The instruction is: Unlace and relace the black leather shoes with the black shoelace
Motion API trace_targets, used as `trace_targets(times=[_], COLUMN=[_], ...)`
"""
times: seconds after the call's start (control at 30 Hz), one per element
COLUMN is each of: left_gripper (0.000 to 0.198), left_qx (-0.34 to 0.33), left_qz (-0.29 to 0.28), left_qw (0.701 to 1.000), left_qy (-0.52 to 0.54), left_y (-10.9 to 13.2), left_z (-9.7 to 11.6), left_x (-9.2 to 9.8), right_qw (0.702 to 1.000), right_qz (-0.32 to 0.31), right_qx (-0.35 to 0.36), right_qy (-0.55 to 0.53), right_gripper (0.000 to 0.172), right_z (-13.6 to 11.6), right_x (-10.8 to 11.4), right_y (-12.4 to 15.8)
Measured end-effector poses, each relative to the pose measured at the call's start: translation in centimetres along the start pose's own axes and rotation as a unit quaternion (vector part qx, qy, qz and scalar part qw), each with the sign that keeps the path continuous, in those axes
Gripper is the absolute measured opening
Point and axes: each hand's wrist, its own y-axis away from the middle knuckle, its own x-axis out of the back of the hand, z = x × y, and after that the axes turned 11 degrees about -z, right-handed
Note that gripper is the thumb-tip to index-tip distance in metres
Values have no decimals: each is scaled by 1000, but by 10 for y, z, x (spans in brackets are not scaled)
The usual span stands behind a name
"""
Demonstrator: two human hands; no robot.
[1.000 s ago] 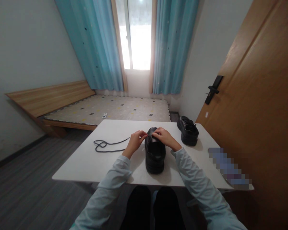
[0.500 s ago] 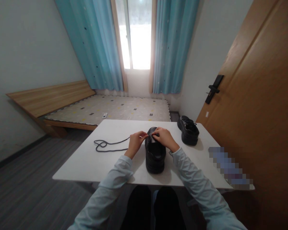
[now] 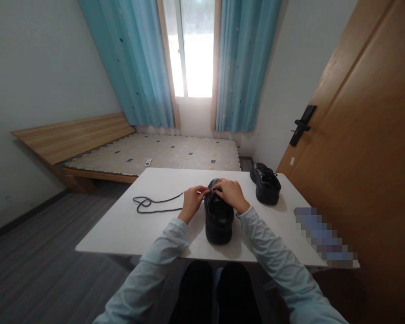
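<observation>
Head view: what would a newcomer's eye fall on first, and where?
Probably the bright window, top centre between blue curtains. Next, the black shoe near the white table's front edge, with the person's left grip and right grip towards its toe end. A looped dark cord lies left; a second black shoe sits farther back, right.
</observation>
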Motion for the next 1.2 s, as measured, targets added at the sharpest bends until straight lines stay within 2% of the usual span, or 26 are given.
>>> trace_targets(times=[0.33, 0.47, 0.63, 0.8, 0.97, 1.2], left_gripper=[2, 11, 18, 11, 4, 22], left_qx=[-32, -14, -22, -48, -60, -107], left_qz=[43, 67, 68, 83, 67, 6], left_qw=[997, 997, 995, 994, 992, 991], left_qy=[50, 46, 65, 53, 86, 82], left_y=[3, 2, 1, 3, 2, 1], left_z=[5, 3, 4, 6, 6, 11], left_x=[-9, -9, -7, -11, -14, -13], right_qw=[1000, 1000, 999, 998, 999, 999], right_qz=[12, 19, 5, -22, -25, -5], right_qx=[-14, -23, -40, -47, -28, -52], right_qy=[-3, -2, 12, 27, 34, 3], right_gripper=[19, 16, 17, 20, 21, 18], right_z=[0, -2, -9, -11, -12, -6], right_x=[-2, 0, 7, 6, 2, 2], right_y=[-2, -1, -1, -6, -7, -6])
